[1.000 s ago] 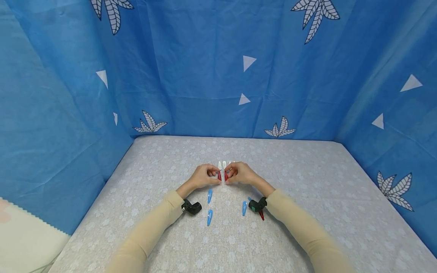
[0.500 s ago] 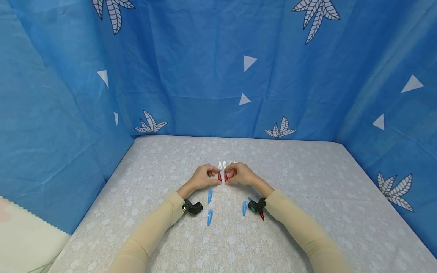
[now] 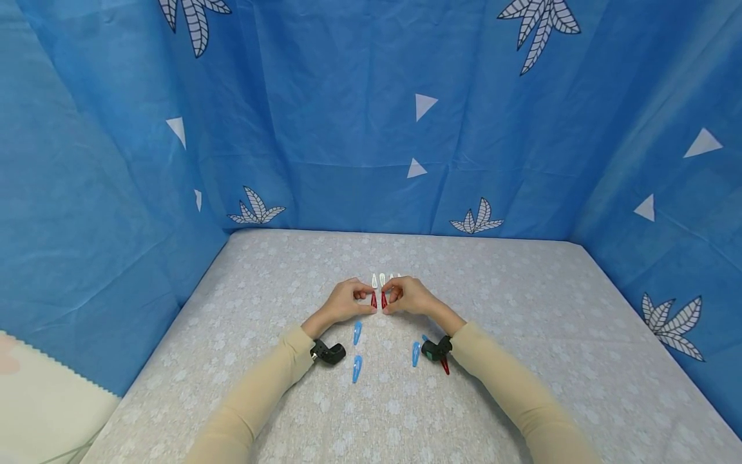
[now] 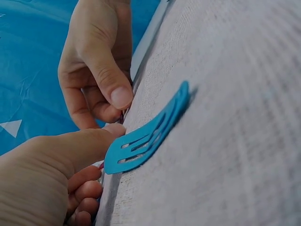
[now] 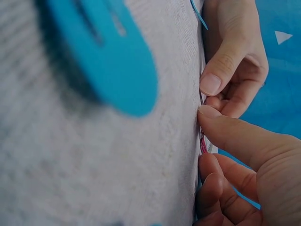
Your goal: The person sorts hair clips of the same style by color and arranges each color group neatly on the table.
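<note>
Two red snap hair clips lie side by side on the table, just below a row of white ones. My left hand (image 3: 346, 299) holds the left red hair clip (image 3: 373, 300) between thumb and index finger at its two ends. The right red hair clip (image 3: 384, 300) is pinched the same way by my right hand (image 3: 410, 295). Both thumbs sit close together, almost meeting in the wrist views. In the left wrist view a blue hair clip (image 4: 148, 134) lies near the left thumb. Another blue hair clip (image 5: 113, 61) looms blurred in the right wrist view.
Several white hair clips (image 3: 374, 281) stand in a row beyond the fingers. Nearer me lie blue hair clips (image 3: 357, 369) on the left and one blue clip (image 3: 415, 354) on the right. A red clip (image 3: 444, 365) is partly hidden under the right wrist camera (image 3: 437, 348).
</note>
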`<action>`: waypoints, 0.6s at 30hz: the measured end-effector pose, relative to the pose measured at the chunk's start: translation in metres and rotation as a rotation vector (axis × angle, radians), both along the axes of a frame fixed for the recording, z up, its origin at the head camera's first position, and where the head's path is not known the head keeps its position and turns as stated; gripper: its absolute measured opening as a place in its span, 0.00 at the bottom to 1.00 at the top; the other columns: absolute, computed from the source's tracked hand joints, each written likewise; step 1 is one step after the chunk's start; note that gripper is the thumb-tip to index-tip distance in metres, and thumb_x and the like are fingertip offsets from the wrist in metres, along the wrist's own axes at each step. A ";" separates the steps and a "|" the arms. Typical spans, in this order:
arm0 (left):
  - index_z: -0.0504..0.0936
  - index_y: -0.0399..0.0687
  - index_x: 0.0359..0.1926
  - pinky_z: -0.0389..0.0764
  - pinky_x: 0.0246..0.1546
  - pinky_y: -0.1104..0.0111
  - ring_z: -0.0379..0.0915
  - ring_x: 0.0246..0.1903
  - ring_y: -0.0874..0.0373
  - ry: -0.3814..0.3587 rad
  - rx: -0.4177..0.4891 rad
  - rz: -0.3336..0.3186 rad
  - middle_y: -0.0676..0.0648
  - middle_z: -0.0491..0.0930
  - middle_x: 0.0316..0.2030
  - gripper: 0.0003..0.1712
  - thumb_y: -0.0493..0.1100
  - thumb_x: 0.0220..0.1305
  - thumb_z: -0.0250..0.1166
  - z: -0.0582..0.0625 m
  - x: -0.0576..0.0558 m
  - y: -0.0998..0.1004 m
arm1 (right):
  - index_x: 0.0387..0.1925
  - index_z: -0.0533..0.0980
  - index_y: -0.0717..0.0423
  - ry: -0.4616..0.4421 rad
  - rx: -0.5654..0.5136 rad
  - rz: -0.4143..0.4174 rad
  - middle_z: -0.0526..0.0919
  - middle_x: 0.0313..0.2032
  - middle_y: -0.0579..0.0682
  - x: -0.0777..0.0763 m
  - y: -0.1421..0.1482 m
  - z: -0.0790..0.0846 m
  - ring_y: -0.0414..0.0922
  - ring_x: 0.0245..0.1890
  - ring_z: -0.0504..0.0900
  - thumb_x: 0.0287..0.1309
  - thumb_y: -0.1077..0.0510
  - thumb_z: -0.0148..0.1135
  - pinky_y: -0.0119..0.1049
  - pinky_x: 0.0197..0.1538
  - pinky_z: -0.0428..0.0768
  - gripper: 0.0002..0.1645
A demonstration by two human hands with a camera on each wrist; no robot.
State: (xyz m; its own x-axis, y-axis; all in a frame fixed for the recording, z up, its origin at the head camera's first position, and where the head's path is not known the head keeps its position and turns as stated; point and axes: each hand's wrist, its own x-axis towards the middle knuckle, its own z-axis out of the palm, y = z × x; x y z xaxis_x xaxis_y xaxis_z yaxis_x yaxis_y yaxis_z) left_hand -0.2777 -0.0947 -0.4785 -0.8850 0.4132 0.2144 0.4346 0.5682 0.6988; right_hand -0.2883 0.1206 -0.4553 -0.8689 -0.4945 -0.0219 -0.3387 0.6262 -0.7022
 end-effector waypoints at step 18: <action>0.87 0.44 0.47 0.76 0.42 0.66 0.74 0.38 0.56 0.068 0.092 0.015 0.47 0.80 0.37 0.23 0.48 0.49 0.77 -0.009 0.000 -0.003 | 0.52 0.78 0.63 -0.011 -0.073 0.022 0.83 0.32 0.52 0.011 0.016 0.004 0.39 0.29 0.78 0.48 0.61 0.76 0.31 0.33 0.78 0.28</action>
